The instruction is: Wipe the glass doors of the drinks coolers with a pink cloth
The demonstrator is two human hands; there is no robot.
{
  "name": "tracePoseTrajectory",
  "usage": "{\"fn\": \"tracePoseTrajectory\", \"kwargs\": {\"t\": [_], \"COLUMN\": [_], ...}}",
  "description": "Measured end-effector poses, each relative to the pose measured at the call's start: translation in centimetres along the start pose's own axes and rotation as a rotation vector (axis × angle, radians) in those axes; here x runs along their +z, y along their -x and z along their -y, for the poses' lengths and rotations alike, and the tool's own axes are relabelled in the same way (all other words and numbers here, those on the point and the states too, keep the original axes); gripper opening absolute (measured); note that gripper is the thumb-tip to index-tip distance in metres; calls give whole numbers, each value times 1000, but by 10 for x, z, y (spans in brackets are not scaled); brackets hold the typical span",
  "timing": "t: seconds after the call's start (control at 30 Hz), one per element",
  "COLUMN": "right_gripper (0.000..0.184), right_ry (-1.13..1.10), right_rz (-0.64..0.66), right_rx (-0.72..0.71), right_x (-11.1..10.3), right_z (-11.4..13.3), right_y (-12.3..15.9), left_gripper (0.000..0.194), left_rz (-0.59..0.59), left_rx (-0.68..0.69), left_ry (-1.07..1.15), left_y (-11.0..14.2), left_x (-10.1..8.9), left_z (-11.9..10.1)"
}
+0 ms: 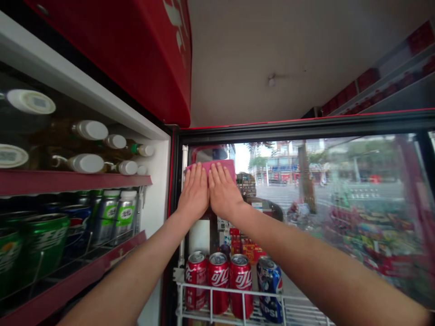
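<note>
Both hands lie side by side against the glass door (326, 190) of a drinks fridge, near its upper hinge-side corner. Under them is a pink cloth (224, 164), pressed to the pane and partly hidden by the fingers. My left hand (195, 192) rests flat on the cloth's left part, fingers stretched out and pointing up. Touching it at the thumb side, my right hand (224, 192) lies flat on the right part in the same way. Neither hand's fingers are wrapped around the cloth.
Below the hands, a white wire door rack (249, 293) holds three red cola cans (218, 276) and a blue Pepsi can (269, 287). Fridge shelves at left carry white-capped bottles (91, 130) and green cans (45, 240). A red fridge header (159, 59) juts out above.
</note>
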State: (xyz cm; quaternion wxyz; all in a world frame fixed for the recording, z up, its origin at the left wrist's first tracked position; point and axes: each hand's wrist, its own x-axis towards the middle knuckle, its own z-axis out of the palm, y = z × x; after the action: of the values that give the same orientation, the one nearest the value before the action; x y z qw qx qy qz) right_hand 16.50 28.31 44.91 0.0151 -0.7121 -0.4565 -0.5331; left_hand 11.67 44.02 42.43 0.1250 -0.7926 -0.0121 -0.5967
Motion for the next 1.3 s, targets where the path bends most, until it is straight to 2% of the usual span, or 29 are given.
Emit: {"fn": "tracePoseTrajectory", "kwargs": {"t": [0.07, 0.37, 0.53, 0.63, 0.73, 0.8, 1.0, 1.1, 1.2, 1.3], "right_gripper": [70, 72, 72, 73, 74, 75, 77, 77, 77, 71], "right_ry": [-27, 2, 31, 29, 35, 41, 84, 104, 87, 45], "right_rz": [-21, -72, -71, -67, -67, -65, -59, -81, -120, -175], "right_rx": [32, -45, -82, -76, -78, -66, 13, 58, 89, 147], "right_x": [-2, 11, 10, 7, 0, -5, -29, -36, -35, -30], "right_z": [3, -17, -23, -33, -53, -74, -148, -171, -174, -163], "right_y": [-3, 1, 2, 10, 26, 41, 106, 133, 141, 130], "left_gripper": [69, 72, 73, 74, 75, 76, 74, 77, 80, 79], "left_rz": [-16, -82, -53, -20, -11, -12, -16, -18, -23, -25], "left_rx": [4, -7, -15, 1, 25, 41, 124, 166, 188, 194], "left_ry": [38, 84, 45, 34, 38, 42, 63, 48, 21, -1], "left_y": [-2, -1, -4, -7, -15, -22, -48, -57, -60, -58], "left_x": [1, 13, 6, 3, 6, 11, 23, 27, 30, 29], "left_z": [0, 4, 2, -8, -28, -49, -142, -178, -189, -176]}}
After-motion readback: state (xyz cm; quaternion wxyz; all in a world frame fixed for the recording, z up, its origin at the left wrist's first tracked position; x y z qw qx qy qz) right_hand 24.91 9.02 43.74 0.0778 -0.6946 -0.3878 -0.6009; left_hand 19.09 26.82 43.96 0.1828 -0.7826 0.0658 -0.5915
